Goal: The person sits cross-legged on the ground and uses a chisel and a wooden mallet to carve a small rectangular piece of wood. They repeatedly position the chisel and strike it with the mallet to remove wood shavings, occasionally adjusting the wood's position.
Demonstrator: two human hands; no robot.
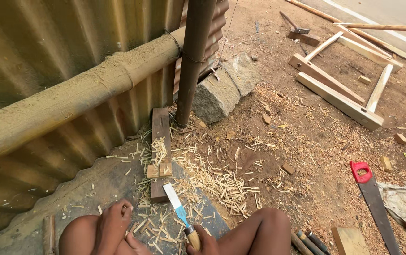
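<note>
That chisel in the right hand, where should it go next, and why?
Probably down onto the small wood blocks on the plank. The right hand holds the chisel with its blade aimed there, thin splinters lie around, and the left hand rests on the knee.

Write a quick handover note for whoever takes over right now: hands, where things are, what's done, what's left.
Right hand: closed around the handle of the chisel, blade pointing away towards the plank.
Left hand: resting by the left knee, fingers curled; whether it holds a sliver cannot be told.
Plank lies on the ground beside the metal sheet wall, with two small wood blocks on it.
Done: many thin splints already lie split and scattered around the plank.
Left: the two blocks look uncut.
Handsaw lies to the right, wooden frame beyond it.
</note>
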